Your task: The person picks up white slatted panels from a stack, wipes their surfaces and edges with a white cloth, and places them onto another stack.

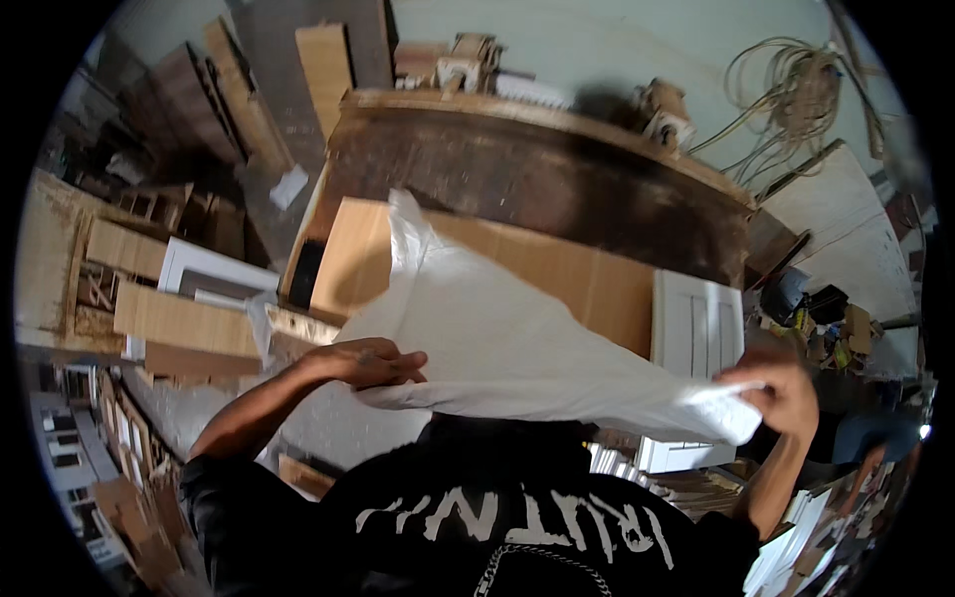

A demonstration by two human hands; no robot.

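Observation:
A thin white sheet point(487, 328), slightly shiny like packing foam or plastic, stretches between my two hands in front of my chest. My left hand point(373, 363) has its fingers curled closed on the sheet's near left edge. At the other end my right hand point(781, 393), a little blurred, pinches the near right corner. One far corner of the sheet sticks up. Behind and partly under it lies a light wood-coloured board point(517, 244) on the workbench point(477, 149). To the board's right is a white panelled door point(696, 318), partly covered by the sheet.
Clamp-like fittings point(470, 65) stand along the bench's far edge. Coiled cable point(806, 95) hangs on the wall at the far right. Wooden boards point(189, 318) and a white frame point(214, 271) are stacked at the left. Another person's arm point(863, 478) shows at the right edge.

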